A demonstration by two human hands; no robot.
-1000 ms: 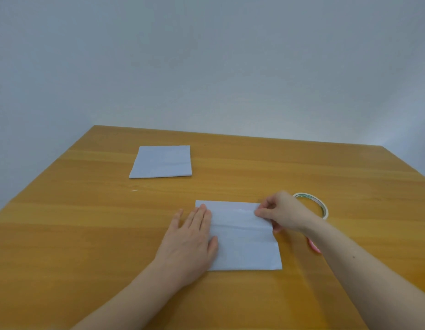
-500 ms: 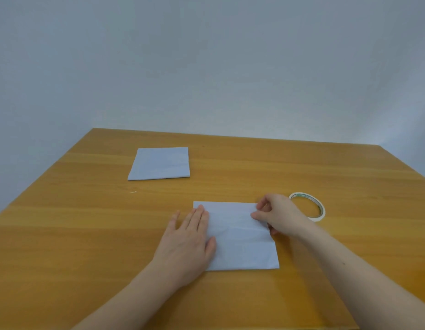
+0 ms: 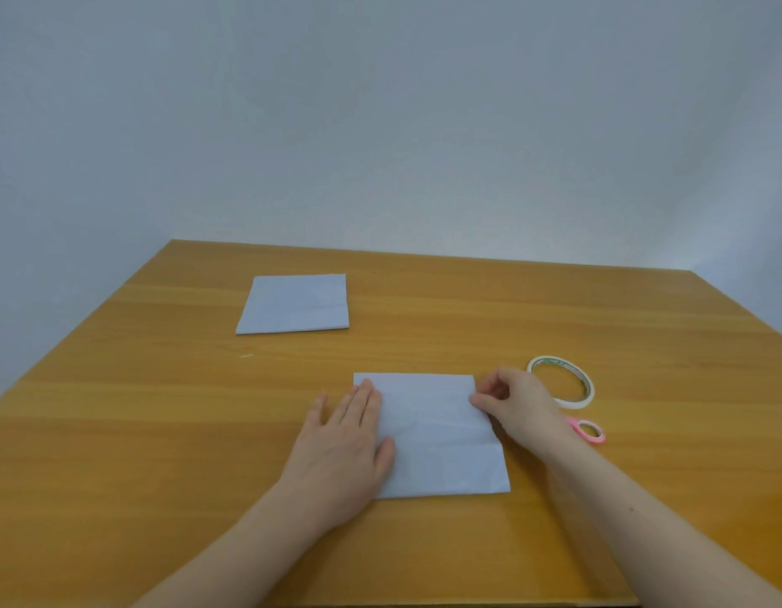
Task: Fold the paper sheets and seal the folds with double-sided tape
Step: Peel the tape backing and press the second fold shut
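Observation:
A folded white paper sheet (image 3: 441, 436) lies on the wooden table (image 3: 161, 432) in front of me. My left hand (image 3: 345, 445) rests flat on the sheet's left part, fingers spread and pointing away. My right hand (image 3: 516, 405) sits at the sheet's right edge, thumb and forefinger pinched together on that edge. A roll of double-sided tape (image 3: 561, 382) lies flat just right of my right hand. A second folded sheet (image 3: 294, 305) lies at the far left of the table.
A pink scissors handle (image 3: 590, 430) pokes out from behind my right wrist. A tiny white scrap (image 3: 246, 355) lies near the far sheet. The table's far edge meets a plain pale wall.
My right hand slid from the sheet's upper right area down to its right edge. The pink handle has come more into view. My left hand stayed flat on the sheet.

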